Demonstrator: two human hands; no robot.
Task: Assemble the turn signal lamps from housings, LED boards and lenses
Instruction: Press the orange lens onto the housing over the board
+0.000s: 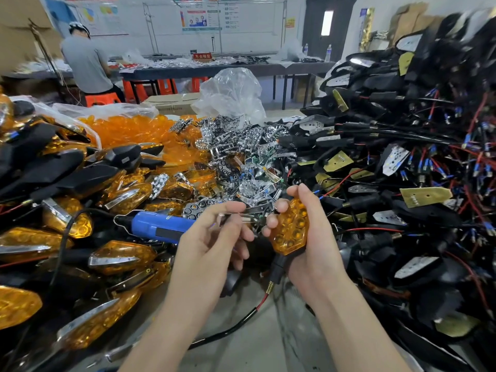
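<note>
Leftmost, assembled amber lamps (123, 253) are heaped on the surface (255, 353), and a blue electric screwdriver (158, 226) is laid against them. Next, a thin chrome trim piece (252, 210) is pinched in the grip of the left hand (214, 234). Just beside it, an amber-lensed turn signal lamp (291, 229) is clasped, stalk downward, in the grip of the right hand (314, 237). Rightward, wired black housings (386, 81) are piled, fitted with LED boards (338, 161).

Across from me a long dark table (214, 70) runs along a white wall (296, 9) hung with posters (198, 20), orange stools (166, 85) beneath it, a person in grey (86, 63) seated at its left, a dark door (314, 28) with a bright pane at right.
</note>
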